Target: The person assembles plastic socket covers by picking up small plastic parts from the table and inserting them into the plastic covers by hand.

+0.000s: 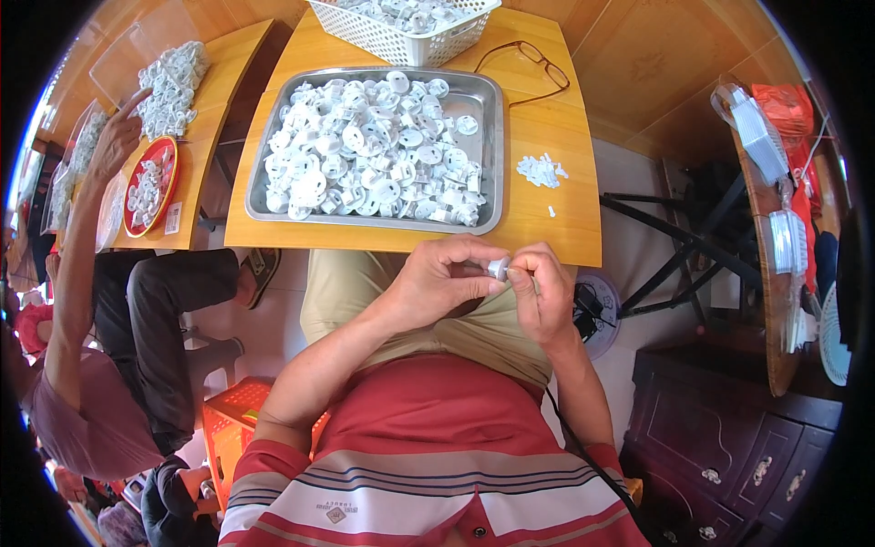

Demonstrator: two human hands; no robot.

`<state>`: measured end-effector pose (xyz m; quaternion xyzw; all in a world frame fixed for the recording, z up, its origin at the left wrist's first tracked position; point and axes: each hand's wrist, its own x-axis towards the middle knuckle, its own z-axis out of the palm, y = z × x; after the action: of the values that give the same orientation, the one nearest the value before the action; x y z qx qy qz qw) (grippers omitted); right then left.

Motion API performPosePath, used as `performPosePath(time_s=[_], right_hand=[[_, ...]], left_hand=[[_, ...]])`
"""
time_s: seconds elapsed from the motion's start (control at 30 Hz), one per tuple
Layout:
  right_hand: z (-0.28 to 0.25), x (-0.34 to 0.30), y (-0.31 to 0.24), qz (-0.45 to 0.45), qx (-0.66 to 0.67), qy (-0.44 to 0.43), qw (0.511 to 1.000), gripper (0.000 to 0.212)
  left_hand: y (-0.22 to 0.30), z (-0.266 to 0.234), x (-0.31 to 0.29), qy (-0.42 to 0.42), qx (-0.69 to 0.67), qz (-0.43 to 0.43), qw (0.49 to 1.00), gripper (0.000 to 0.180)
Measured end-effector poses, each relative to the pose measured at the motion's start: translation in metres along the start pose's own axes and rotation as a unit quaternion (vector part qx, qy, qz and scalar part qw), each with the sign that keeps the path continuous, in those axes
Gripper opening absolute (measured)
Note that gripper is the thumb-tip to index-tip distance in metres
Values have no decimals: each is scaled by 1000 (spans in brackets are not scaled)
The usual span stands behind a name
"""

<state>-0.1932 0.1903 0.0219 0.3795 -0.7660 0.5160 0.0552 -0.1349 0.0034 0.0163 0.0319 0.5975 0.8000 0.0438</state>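
Observation:
Just past the table's near edge, above my lap, my left hand (pixel 437 283) grips a small round white plastic part (pixel 498 267) between thumb and fingers. My right hand (pixel 545 292) is closed in a pinch against the right side of that part; whatever sits between its fingertips is too small to make out. Ahead of both hands, a shallow metal tray (pixel 497 173) carries a heap of similar white plastic parts (pixel 365 150). To its right, a little pile of tiny white pieces (pixel 541 170) lies on the wooden table (pixel 556 223), with one loose piece (pixel 551 211) nearer me.
A white perforated basket (pixel 410 41) of parts stands behind the tray, beside a pair of glasses (pixel 538 68). At left, another person's hand (pixel 117 137) reaches over a second table with a white pile (pixel 173 87) and a red bowl (pixel 167 196). Dark cabinets (pixel 720 447) stand at right.

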Motion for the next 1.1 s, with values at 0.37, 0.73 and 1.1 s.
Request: performPosePath(time_s=[0.37, 0.73, 1.1], right_hand=[[3, -3, -1, 45, 63, -3, 997, 12], [1, -12, 8, 168, 256, -5, 952, 15], [1, -8, 8, 191, 263, -8, 946, 11]], left_hand=[[-1, -1, -2, 0, -4, -4, 1000, 32], [1, 4, -3, -3, -33, 3, 999, 28], [3, 3, -2, 5, -17, -2, 1000, 28]])
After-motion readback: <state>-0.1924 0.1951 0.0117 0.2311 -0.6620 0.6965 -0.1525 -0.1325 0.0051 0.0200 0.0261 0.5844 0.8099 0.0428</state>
